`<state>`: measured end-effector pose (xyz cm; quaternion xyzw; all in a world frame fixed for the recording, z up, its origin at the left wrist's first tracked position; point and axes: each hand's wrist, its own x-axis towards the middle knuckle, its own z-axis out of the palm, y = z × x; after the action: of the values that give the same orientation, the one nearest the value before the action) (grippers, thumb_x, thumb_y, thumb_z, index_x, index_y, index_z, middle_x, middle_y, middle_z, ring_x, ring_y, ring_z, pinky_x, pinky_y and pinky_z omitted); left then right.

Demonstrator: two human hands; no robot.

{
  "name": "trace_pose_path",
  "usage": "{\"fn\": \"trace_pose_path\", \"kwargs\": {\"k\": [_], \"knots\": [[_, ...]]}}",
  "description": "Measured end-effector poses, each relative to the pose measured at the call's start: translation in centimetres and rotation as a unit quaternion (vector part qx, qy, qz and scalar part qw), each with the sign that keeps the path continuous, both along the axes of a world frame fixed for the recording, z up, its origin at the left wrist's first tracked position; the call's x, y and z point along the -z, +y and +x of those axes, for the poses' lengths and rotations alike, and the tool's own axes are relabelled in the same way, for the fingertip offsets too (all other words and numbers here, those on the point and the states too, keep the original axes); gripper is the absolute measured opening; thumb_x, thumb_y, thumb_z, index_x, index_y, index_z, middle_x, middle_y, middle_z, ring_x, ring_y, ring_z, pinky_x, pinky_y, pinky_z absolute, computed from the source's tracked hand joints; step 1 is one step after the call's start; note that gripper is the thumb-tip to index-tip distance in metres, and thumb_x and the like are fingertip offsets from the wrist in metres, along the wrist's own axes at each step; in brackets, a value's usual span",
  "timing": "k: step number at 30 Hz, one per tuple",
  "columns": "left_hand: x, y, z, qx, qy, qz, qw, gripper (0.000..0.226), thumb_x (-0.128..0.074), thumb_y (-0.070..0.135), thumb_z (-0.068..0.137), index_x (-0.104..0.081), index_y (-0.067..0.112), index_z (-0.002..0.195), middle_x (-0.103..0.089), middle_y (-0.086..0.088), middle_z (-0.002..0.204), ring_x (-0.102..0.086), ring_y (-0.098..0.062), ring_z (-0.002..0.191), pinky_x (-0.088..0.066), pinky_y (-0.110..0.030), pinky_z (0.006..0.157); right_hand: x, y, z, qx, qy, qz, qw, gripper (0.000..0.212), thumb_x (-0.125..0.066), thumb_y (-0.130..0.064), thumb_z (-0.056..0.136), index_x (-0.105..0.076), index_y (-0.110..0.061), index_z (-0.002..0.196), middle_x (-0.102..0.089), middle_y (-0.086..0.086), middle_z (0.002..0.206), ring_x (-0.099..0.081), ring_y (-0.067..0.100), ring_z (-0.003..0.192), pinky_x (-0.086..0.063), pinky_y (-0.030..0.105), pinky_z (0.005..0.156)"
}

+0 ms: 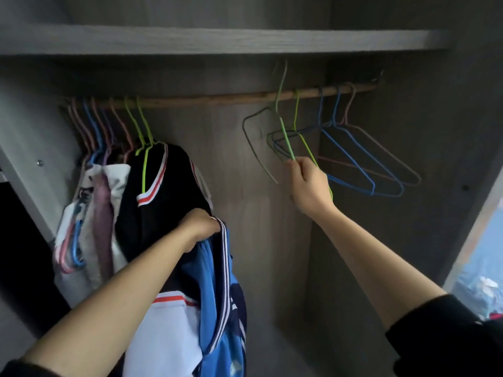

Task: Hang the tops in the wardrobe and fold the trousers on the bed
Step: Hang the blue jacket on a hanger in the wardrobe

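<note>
Left arm [109, 295] outstretched, hand [201, 229] around top [215, 270]

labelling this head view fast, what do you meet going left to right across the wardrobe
pale hung clothes → black jersey → left hand gripping the blue top → green hanger pinched by the right hand → empty blue hangers → empty pink hanger

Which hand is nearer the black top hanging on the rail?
Left. The left hand is at the lower edge of the black top, gripping a blue top. The right hand is well off to its right, holding a green hanger.
</note>
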<state>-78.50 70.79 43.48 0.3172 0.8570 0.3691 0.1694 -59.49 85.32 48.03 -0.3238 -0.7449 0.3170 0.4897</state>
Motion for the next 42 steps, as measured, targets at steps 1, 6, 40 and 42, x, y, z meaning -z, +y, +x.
{"fn": "trace_pose_path", "kwargs": {"k": [1,6,40,42], "knots": [[0.1,0.0,0.0,0.009,-0.029,0.025,0.999,0.007,-0.063,0.007,0.083,-0.064,0.006,0.077,-0.064,-0.007,0.075,-0.061,-0.021,0.070,-0.046,-0.025,0.059,0.8,-0.2,0.5,-0.007,0.020,-0.013,1.000,0.027,-0.048,-0.036,0.101,-0.063,-0.014,0.099,-0.064,-0.002,0.078,-0.068,0.031,0.080,-0.055,0.047,0.076],[0.8,0.3,0.6,0.042,-0.131,0.101,0.985,0.015,-0.066,-0.006,0.072,-0.060,0.008,0.073,-0.059,-0.011,0.070,-0.056,-0.024,0.068,-0.044,-0.030,0.066,8.1,-1.3,3.9,0.001,0.050,0.048,0.998,0.022,-0.042,-0.042,0.100,-0.049,-0.026,0.086,-0.054,-0.008,0.061,-0.057,0.016,0.049,-0.053,0.048,0.052],[-0.2,7.0,2.9,-0.063,0.117,0.099,0.986,0.031,-0.060,0.026,0.091,-0.066,-0.003,0.100,-0.067,-0.022,0.098,-0.065,-0.038,0.091,-0.051,-0.037,0.072,12.9,-7.7,12.8,-0.025,0.017,0.003,1.000,0.033,-0.047,-0.041,0.102,-0.069,-0.026,0.083,-0.032,-0.010,0.041,-0.028,0.005,0.041,-0.027,0.022,0.044],[-1.1,7.2,3.3,-0.069,-0.061,0.164,0.982,0.024,-0.064,0.013,0.085,-0.064,-0.006,0.100,-0.063,-0.016,0.080,-0.063,-0.028,0.068,-0.048,-0.028,0.056,13.4,-7.5,13.6,-0.023,-0.023,-0.009,0.999,0.033,-0.049,-0.042,0.102,-0.070,-0.028,0.080,-0.036,-0.010,0.041,-0.032,0.005,0.041,-0.030,0.022,0.045]]}}
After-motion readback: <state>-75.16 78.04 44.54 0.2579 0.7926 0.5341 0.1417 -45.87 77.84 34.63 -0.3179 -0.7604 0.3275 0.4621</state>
